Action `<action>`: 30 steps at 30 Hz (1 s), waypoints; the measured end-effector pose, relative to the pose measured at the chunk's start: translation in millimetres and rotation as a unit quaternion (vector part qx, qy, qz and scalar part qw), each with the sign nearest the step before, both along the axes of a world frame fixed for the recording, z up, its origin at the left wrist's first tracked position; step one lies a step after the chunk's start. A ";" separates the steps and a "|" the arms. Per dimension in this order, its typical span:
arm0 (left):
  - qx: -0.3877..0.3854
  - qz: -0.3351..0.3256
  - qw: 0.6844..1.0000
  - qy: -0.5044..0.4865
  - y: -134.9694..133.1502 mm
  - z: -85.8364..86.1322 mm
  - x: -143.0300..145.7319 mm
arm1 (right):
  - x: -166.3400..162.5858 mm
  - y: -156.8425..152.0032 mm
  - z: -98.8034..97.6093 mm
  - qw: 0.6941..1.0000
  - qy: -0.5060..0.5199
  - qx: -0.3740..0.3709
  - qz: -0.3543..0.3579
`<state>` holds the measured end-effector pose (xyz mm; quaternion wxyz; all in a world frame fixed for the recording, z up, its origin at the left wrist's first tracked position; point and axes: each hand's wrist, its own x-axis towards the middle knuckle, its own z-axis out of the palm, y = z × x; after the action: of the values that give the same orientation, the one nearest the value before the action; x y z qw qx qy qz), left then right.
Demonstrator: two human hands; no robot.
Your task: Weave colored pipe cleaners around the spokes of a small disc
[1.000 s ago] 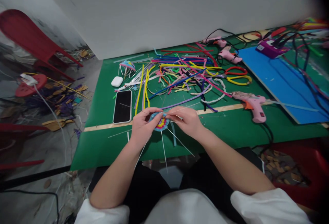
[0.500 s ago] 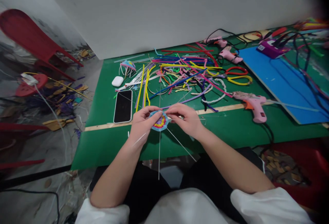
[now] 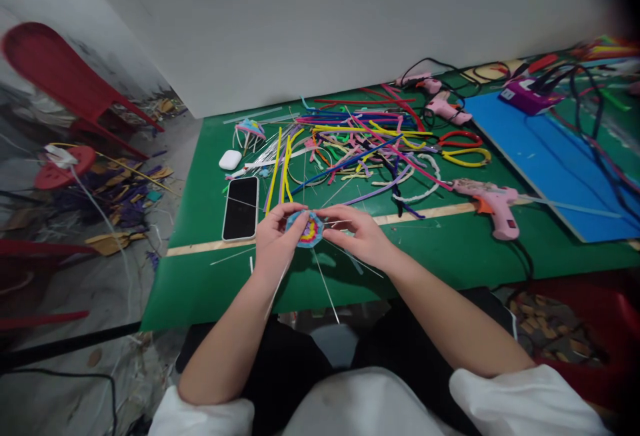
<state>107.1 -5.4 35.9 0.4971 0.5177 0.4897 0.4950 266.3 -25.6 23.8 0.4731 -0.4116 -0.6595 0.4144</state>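
Between my two hands, above the front of the table, is a small round disc woven of pipe cleaners (image 3: 314,231), light blue at the rim with red, yellow and purple rings inside. Thin pale rods stick out from it all round like spokes. My left hand (image 3: 278,235) is closed on its left side, the thumb lying across its face. At the right edge my right hand (image 3: 361,235) has its fingertips curled against the rim and a rod, thumb below and index finger above. What exactly those fingertips pinch is partly hidden.
A phone (image 3: 241,209) and white earbud case (image 3: 230,159) lie left on the green table (image 3: 200,296). Behind the disc is a pile of pipe cleaners (image 3: 350,149). Scissors (image 3: 465,149), a pink glue gun (image 3: 493,206) and a blue board (image 3: 550,163) lie right.
The disc has turned counterclockwise in my hands; the rod that pointed straight down now slants down to the right. My right hand's fingers have shifted and spread slightly along the rim.
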 end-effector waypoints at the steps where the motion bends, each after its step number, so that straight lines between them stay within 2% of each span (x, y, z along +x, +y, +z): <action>1: -0.005 -0.012 1.000 0.006 -1.1 -0.6 1.7 | -1.7 0.2 -1.0 1.000 0.013 -0.020 -0.019; 4: -0.028 -0.077 0.996 0.037 -2.6 2.1 3.0 | -5.1 1.8 -4.4 0.994 0.029 -0.048 -0.096; 6: -0.043 -0.167 0.983 0.061 0.8 8.9 -5.6 | -4.8 3.5 -5.1 0.988 0.039 -0.059 -0.134; 9: -0.053 -0.355 0.928 0.101 13.6 22.2 -37.3 | -0.8 6.1 -3.7 0.983 0.066 -0.080 -0.149; 11: -0.056 -0.422 0.898 0.106 24.1 27.8 -62.3 | 1.9 7.3 -2.6 0.984 0.071 -0.092 -0.138; 12: -0.066 -0.429 0.895 0.102 28.6 28.6 -72.1 | 2.7 7.5 -2.3 0.984 0.070 -0.100 -0.129; 14: -0.064 -0.371 0.923 0.084 34.3 26.1 -81.1 | 2.9 7.3 -2.6 0.985 0.066 -0.123 -0.105; 16: -0.053 -0.290 0.952 0.087 35.1 19.8 -74.5 | 1.7 6.7 -3.8 0.984 0.063 -0.145 -0.081; 20: -0.032 -0.250 0.962 0.105 29.0 6.9 -39.8 | -0.9 5.9 -6.4 0.987 0.043 -0.150 -0.048; 24: 0.052 -0.171 0.972 0.151 25.2 2.7 -22.0 | -1.7 5.7 -8.2 0.986 0.025 -0.159 -0.035; 30: 0.136 -0.190 0.963 0.132 22.5 0.1 -20.3 | -5.5 4.4 -13.8 0.988 -0.002 -0.157 0.011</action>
<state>86.8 17.1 36.0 0.4384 0.7244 0.3717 0.3806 260.8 -21.2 10.0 0.3973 -0.4743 -0.5917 0.5169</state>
